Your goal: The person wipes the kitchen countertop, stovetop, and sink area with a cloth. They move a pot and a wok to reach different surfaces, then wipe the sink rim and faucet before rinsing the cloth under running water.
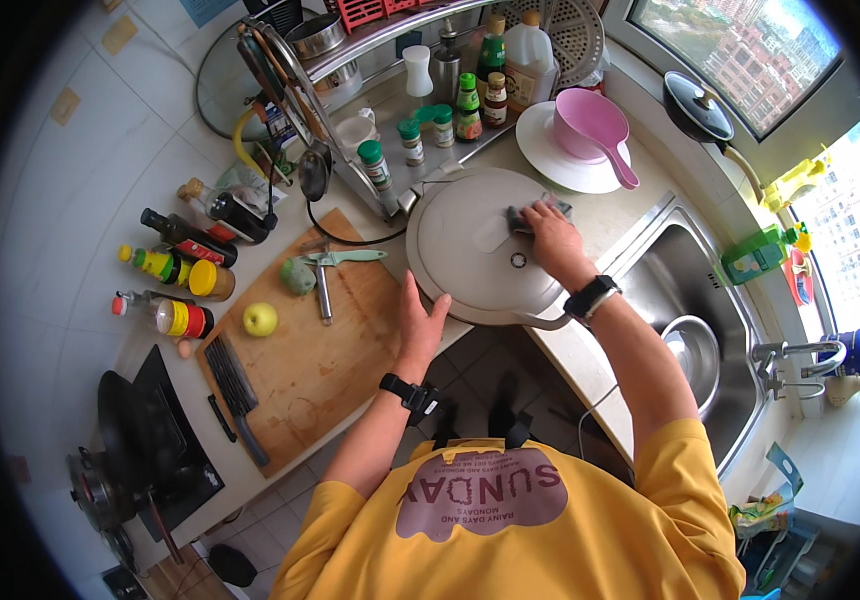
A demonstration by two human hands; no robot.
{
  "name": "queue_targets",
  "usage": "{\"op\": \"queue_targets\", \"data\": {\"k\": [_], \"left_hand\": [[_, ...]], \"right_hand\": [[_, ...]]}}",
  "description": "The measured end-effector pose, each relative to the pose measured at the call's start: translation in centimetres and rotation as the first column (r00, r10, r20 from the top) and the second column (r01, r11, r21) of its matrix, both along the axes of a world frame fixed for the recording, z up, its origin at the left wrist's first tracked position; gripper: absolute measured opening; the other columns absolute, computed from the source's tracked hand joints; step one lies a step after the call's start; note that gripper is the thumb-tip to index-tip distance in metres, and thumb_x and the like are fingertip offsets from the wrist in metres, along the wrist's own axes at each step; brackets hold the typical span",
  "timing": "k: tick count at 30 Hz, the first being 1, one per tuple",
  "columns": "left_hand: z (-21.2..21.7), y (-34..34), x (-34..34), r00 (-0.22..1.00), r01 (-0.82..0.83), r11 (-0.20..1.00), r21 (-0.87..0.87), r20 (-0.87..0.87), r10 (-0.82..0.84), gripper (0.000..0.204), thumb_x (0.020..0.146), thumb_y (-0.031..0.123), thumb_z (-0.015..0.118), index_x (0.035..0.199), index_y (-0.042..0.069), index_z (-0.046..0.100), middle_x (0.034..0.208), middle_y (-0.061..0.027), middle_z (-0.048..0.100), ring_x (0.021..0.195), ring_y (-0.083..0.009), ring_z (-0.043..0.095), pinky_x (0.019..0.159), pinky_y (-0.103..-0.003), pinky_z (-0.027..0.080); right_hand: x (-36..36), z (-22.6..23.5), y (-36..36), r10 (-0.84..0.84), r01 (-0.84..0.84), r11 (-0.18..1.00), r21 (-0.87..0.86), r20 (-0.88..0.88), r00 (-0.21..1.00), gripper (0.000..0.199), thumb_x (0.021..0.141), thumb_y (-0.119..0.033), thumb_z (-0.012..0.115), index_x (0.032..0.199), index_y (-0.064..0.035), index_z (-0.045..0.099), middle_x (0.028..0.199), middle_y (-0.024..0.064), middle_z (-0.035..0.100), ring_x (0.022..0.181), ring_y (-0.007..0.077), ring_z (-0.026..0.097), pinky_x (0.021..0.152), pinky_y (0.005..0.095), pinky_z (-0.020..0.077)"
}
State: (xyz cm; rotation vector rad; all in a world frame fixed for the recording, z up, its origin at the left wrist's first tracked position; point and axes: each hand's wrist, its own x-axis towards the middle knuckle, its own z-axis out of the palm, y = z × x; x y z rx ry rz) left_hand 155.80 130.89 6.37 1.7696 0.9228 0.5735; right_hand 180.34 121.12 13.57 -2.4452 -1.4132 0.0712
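Holding a bunched dark cloth (519, 220) against the top of this big, pale round pan (465, 240) with my right hand (554, 240), so I'd call this the wiping-down stage. (Pan or lidded cooker, honestly can't tell from above.) My right fingers are curled down over the cloth, pinning it to the far-right part of the surface; how hard I'm pressing, no clue, it doesn't show.

My left hand (422, 322) isn't closed around anything. It's open, thumb well apart from the fingers, right up at the near-left rim. Looks like the thumb is touching the edge, but I wouldn't swear to it.

The pan is at the inside corner of the counter, between the wooden cutting board (355, 345) and the sink (670, 262). From up here its near edge appears to stick out past the counter a bit, with floor tiles (490, 360) showing below.

My take on the next move: the right hand needs flat, even pressure to drag the cloth over the bare middle and near side, while the left braces the rim so the thing can't skid or tip. I'd also mind the dark cord (335, 238) looping by the left side, since a shove that way could snag it.
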Motion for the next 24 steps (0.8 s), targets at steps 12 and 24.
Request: {"op": "queue_targets", "data": {"k": [12,24], "left_hand": [[0.1,0.6,-0.4,0.994,0.055,0.988,-0.145,0.102,-0.04,0.085,0.087,0.015,0.071,0.152,-0.002,0.019,0.152,-0.0222,0.032,0.14,-0.0311,0.033,0.115,-0.038,0.029],[0.5,0.2,-0.6,0.988,0.077,0.992,-0.101,0.14,-0.062,0.084,0.088,0.019,0.069,0.15,-0.006,0.019,0.154,-0.0219,0.03,0.143,-0.0299,0.029,0.117,-0.038,0.025]], "right_hand": [[1.9,-0.7,3.3,0.132,-0.136,0.989,0.064,0.068,0.989,0.038,0.088,-0.01,0.054,0.126,-0.0134,0.056,0.127,0.0087,0.056,0.12,0.0285,0.054,0.096,0.0449,0.0477],[0.8,-1.0,9.4,0.268,-0.259,0.952,-0.16,0.037,0.963,0.042,0.088,-0.01,0.054,0.13,-0.0106,0.05,0.133,0.0095,0.053,0.126,0.0285,0.052,0.099,0.0398,0.0471]]}}
